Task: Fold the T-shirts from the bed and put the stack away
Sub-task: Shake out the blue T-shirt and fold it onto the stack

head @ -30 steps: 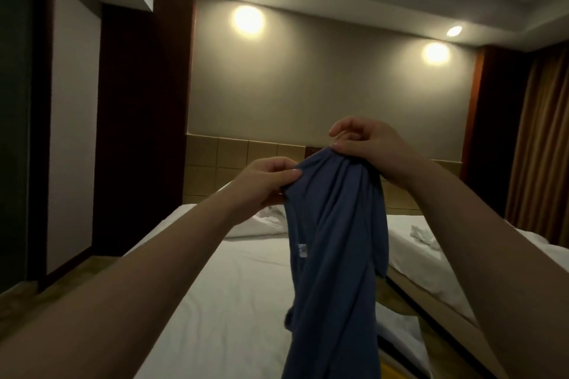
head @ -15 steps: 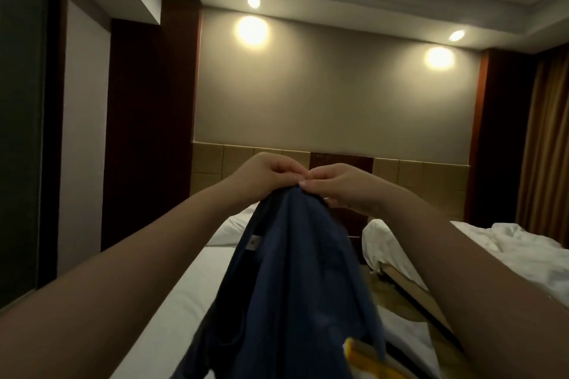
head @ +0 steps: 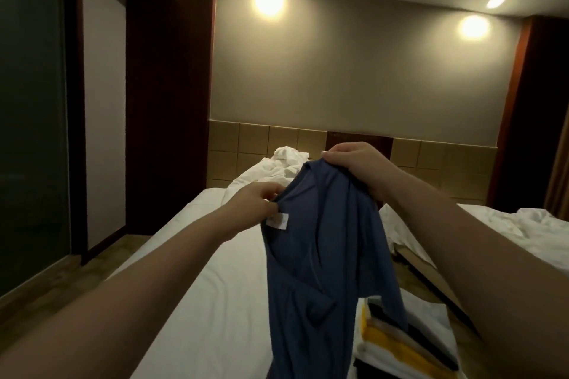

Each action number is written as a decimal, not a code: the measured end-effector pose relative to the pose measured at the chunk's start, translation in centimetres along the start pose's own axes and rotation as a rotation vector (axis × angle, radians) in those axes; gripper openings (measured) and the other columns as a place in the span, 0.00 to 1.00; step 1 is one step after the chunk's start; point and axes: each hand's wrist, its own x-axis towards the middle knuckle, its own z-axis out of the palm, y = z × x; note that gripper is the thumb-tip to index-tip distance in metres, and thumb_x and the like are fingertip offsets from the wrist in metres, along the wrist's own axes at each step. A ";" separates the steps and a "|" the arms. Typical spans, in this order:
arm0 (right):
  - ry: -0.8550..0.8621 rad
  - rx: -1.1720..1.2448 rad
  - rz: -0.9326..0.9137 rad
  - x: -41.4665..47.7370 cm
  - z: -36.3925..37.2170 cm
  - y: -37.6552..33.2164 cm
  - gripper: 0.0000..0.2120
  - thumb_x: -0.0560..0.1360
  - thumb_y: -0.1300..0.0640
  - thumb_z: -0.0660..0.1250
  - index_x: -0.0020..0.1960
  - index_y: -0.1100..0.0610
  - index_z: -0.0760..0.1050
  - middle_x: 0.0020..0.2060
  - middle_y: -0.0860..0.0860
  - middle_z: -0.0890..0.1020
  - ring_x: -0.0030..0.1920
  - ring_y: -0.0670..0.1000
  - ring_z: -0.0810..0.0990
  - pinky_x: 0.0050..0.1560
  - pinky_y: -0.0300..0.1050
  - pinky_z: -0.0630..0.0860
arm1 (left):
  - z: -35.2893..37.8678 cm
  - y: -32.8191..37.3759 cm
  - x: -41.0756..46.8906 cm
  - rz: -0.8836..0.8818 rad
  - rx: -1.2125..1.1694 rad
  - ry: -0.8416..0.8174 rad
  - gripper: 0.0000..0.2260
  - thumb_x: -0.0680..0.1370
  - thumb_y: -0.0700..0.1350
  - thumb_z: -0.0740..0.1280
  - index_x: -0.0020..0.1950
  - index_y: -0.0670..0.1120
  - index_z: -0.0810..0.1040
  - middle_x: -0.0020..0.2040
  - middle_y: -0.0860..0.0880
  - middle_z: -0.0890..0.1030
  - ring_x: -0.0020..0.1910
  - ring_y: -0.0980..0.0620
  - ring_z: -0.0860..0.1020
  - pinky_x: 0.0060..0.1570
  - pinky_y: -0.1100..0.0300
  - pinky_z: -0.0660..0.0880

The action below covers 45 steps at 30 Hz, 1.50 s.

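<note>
A dark blue T-shirt (head: 323, 255) hangs in the air over the white bed (head: 191, 301), held up by both hands. My left hand (head: 255, 203) pinches its neckline beside a small white label. My right hand (head: 354, 166), higher and further right, grips the bunched top of the shirt. The lower part of the shirt drops out of the frame. Behind it at the lower right lies a pile of other shirts (head: 397, 344) with white, yellow and dark layers, partly hidden.
Crumpled white bedding (head: 283, 166) lies by the tan headboard (head: 246, 144). A second bed (head: 508, 234) stands to the right across a narrow gap. Dark glass and wood panels line the left wall beyond a strip of floor (head: 61, 280).
My hands have come apart: the left has slid down to the neckline by the label, the right stays on the top of the shirt. The shirt hangs more spread out.
</note>
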 end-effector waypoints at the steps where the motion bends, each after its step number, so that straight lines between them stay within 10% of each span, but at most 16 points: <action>1: 0.001 -0.066 -0.006 0.1 0.2 0.4 0.10 0.77 0.53 0.64 0.47 0.58 0.80 0.44 0.53 0.80 0.46 0.50 0.77 0.49 0.45 0.73 | 0.0 -0.3 0.1 -0.015 0.034 0.009 0.11 0.76 0.35 0.61 0.52 0.49 0.76 0.49 0.51 0.76 0.53 0.49 0.74 0.48 0.62 0.74; 8: -0.015 -0.193 -0.075 0.6 2.1 1.5 0.14 0.79 0.51 0.60 0.50 0.59 0.80 0.47 0.53 0.80 0.51 0.52 0.77 0.55 0.49 0.72 | 1.6 -2.9 1.0 -0.105 0.330 -0.086 0.11 0.75 0.36 0.62 0.54 0.46 0.78 0.47 0.49 0.80 0.48 0.48 0.77 0.47 0.61 0.75; 15: 0.026 -0.135 -0.034 1.2 0.9 3.7 0.14 0.80 0.51 0.59 0.53 0.59 0.79 0.48 0.52 0.79 0.48 0.50 0.76 0.45 0.42 0.71 | 2.8 -4.7 0.0 -0.139 -0.219 -0.185 0.06 0.79 0.44 0.62 0.51 0.53 0.76 0.52 0.51 0.79 0.52 0.50 0.78 0.49 0.60 0.78; 29: -0.157 -0.301 0.075 1.6 -2.5 9.1 0.04 0.77 0.53 0.64 0.47 0.49 0.77 0.48 0.49 0.77 0.49 0.49 0.75 0.44 0.39 0.69 | 0.7 -11.4 0.0 -0.271 0.262 0.010 0.10 0.76 0.36 0.58 0.47 0.41 0.80 0.45 0.43 0.80 0.47 0.44 0.77 0.49 0.53 0.75; 45: 0.155 -0.207 0.055 2.0 -1.1 13.1 0.13 0.81 0.53 0.57 0.56 0.59 0.75 0.48 0.52 0.77 0.50 0.51 0.74 0.50 0.44 0.69 | -2.1 -5.2 1.1 -0.256 -0.302 0.124 0.12 0.81 0.51 0.57 0.46 0.48 0.77 0.44 0.50 0.79 0.43 0.52 0.78 0.38 0.61 0.72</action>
